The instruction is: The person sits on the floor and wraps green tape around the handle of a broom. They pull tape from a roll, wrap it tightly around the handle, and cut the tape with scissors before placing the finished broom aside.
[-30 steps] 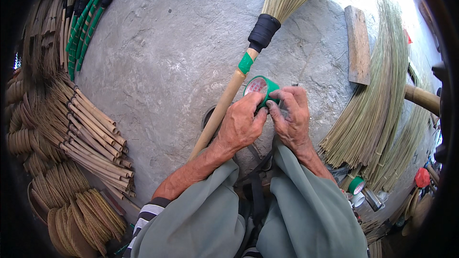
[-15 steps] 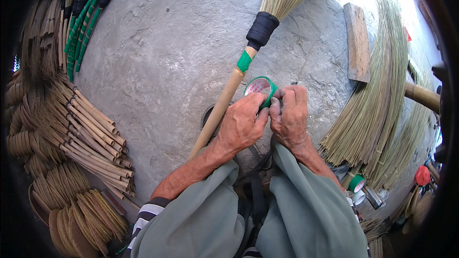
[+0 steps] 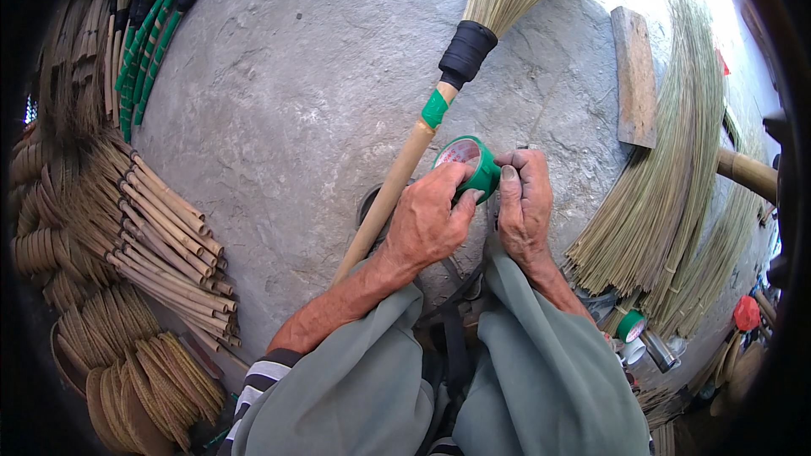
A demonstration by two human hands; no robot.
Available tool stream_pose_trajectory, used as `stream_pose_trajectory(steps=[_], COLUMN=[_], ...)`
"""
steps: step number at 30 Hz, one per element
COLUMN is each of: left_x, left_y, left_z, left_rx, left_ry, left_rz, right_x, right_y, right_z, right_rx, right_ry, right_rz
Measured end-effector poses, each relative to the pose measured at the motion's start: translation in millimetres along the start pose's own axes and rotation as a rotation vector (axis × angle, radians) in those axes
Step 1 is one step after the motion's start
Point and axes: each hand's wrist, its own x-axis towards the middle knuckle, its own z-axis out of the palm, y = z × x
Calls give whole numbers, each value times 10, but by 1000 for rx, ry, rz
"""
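Holding roll (image 3: 484,172) w/ L hand (image 3: 431,213); R hand (image 3: 525,204), pinched narrow by its edge, now slid right; peeling's prob. begun.

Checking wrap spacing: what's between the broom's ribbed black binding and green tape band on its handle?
A short bare stretch of round tan handle; seen in head view.

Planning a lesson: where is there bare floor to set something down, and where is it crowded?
Bare floor: the wide patch between the bamboo sticks and the broom, and another between the broom and the wooden block. Crowded: far left, and lower right below the grass bundle.
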Motion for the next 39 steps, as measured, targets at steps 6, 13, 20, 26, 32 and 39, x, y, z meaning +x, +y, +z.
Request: stream_pose_trajectory(steps=[6,13,20,26,32,39], left_x=[-3,13,25,17,24,32], left_y=[-43,-65,29,69,69,78], left_z=[-1,22,24,39,70,80], left_rx=[19,71,231,261,294,301], left_ry=[11,48,61,69,83,90], left_rz=[22,65,119,135,140,155], right_x=[15,42,86,93,101,108], right_y=[-18,42,138,228,289,261], right_z=[8,73,101,116,129,88], right_rx=[-123,-271,-384,-418,-435,-361], right_ry=[-36,-18,72,115,142,153], right_rz=[-99,-186,-165,-153,-128,-83])
